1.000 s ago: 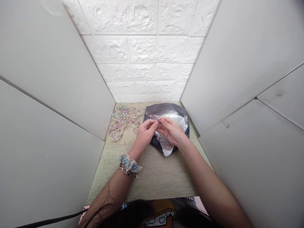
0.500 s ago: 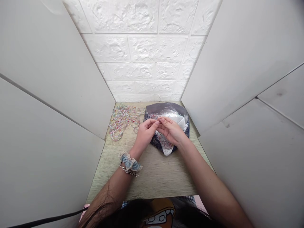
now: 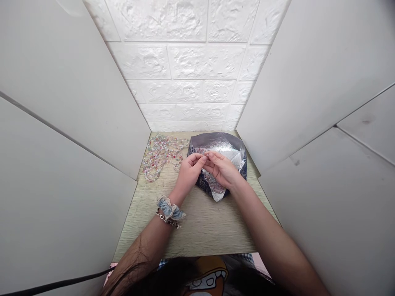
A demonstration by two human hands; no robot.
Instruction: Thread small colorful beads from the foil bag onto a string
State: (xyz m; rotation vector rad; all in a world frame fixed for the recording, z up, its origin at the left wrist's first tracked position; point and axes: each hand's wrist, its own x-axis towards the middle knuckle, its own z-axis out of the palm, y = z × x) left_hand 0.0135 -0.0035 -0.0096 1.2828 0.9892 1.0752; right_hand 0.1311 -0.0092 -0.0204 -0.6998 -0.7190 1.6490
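Pinch pt between both hands hard to read: L hand (image 3: 187, 172) w/ fingers (image 3: 197, 161) curled in, R hand (image 3: 222, 169) w/ fingertips (image 3: 212, 156) angled across to meet them, both closed at the tips, neither released nor in a full fist. Whatever's held there too tiny to make out; can't tell if bead, thread or nothing. Directly under hands, foil-lined pouch (image 3: 219, 144), silver inside, dark blue patterned outside, folded down to a point at near end, middle partly hidden by hands. Loose multicolour beads (image 3: 213, 183) inside pouch, visible only below R hand, individual beads blurred. Just left of pouch, tangled heap of beaded strands (image 3: 161, 155), pale pink, white, some red, exact count impossible. On L wrist, blue lace-edged scrunchie (image 3: 169, 209) above chain bracelet (image 3: 166, 218). Below, dark hair (image 3: 166, 279) over bottom of frame, cutting off cartoon-print top (image 3: 210, 279). Light wood-grain tabletop (image 3: 200, 234) boxed in by white side panels (image 3: 74, 90), white faux-brick back wall (image 3: 185, 61) at far edge. Black cable (image 3: 58, 284) across lower L corner.
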